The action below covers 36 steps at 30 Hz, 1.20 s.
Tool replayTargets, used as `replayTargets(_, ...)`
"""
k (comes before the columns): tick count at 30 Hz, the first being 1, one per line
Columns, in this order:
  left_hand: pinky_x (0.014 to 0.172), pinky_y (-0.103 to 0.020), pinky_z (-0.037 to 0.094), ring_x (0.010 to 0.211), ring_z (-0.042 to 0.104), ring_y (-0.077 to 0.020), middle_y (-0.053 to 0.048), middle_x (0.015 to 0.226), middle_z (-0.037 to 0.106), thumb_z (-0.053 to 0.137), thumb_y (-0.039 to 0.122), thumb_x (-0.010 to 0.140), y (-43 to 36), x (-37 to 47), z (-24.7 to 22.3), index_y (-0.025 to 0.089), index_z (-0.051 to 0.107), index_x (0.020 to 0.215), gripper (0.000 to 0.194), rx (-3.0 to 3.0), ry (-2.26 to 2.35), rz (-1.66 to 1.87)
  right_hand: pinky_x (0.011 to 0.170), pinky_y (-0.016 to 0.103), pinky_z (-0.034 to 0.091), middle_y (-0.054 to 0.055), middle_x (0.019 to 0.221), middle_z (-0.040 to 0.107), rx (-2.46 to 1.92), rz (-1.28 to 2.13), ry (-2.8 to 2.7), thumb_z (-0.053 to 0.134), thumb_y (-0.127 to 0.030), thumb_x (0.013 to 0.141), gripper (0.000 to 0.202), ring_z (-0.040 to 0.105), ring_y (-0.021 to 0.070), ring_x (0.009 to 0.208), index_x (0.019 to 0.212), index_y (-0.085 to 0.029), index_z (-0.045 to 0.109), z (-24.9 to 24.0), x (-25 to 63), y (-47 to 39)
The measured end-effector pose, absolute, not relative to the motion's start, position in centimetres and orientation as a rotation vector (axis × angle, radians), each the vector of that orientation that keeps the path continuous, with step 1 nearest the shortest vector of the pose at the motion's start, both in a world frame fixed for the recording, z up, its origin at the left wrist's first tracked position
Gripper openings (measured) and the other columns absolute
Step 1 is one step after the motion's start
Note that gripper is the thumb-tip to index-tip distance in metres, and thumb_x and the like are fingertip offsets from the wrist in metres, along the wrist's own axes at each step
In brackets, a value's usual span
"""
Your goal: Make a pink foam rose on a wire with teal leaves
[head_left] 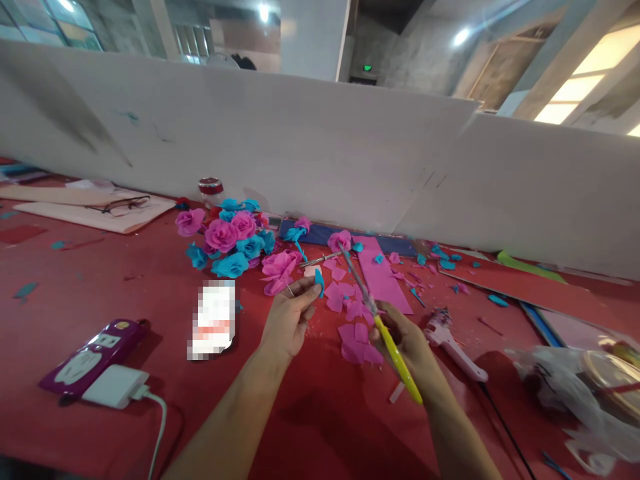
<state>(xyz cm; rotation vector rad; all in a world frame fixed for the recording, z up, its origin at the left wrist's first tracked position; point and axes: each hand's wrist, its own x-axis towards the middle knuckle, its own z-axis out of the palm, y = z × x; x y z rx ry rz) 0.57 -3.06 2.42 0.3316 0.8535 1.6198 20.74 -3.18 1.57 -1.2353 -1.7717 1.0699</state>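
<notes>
My left hand (290,313) is closed in a pinch on a small blue paper petal (319,283), which stands up from the fingertips. My right hand (403,337) grips yellow-handled scissors (395,357), seen nearly edge-on. Their long metal blades point up and left, away from the petal. Beneath and between the hands lie loose pink paper petals (356,343). Just beyond my left hand are a metal tool (320,259) and a large pink paper flower (280,267). A bunch of pink and blue paper roses (223,235) stands farther left.
A purple power strip (103,350) with a white charger (116,385) and a blurred-out white object (214,320) lie left. On the right are a glue gun (457,350), a plastic bag (565,380) and paper sheets (530,287). A white partition (300,147) closes off the back.
</notes>
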Motion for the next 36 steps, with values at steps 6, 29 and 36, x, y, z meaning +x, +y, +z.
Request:
replayTargets(6,0.035,-0.015,0.017,0.038,0.020,0.0002,0.011,0.045,0.032,0.083,0.010,0.055,-3.2,0.7,2.0,0.013,0.058,0.063,0.026,0.260,0.654,1.397,0.039,0.022,0.033,-0.003,0.057,0.051,-0.967,1.627,-1.245,0.056,-0.054,0.083,0.034,0.042,0.0092,0.043,0.078,-0.020,0.053,1.5,18.6,-3.9)
replayTargets(29,0.037,-0.014,0.018,0.040,0.021,0.0009,0.009,0.050,0.039,0.086,0.019,0.053,-4.1,3.6,1.4,0.013,0.068,0.072,0.027,0.433,0.813,1.196,0.039,0.018,0.033,-0.005,0.052,0.056,-0.927,1.649,-0.827,0.080,-0.026,0.056,0.025,0.047,0.0065,0.043,0.066,-0.017,0.058,1.9,17.2,-3.6)
replayTargets(36,0.038,-0.016,0.018,0.039,0.025,-0.0002,0.008,0.045,0.040,0.087,0.023,0.052,-4.2,4.1,1.1,0.013,0.070,0.068,0.025,0.572,1.018,1.231,0.042,0.019,0.037,-0.003,0.052,0.057,-1.007,1.457,-0.887,0.076,-0.027,0.064,0.019,0.049,0.0074,0.045,0.065,-0.016,0.060,0.9,16.9,-3.6)
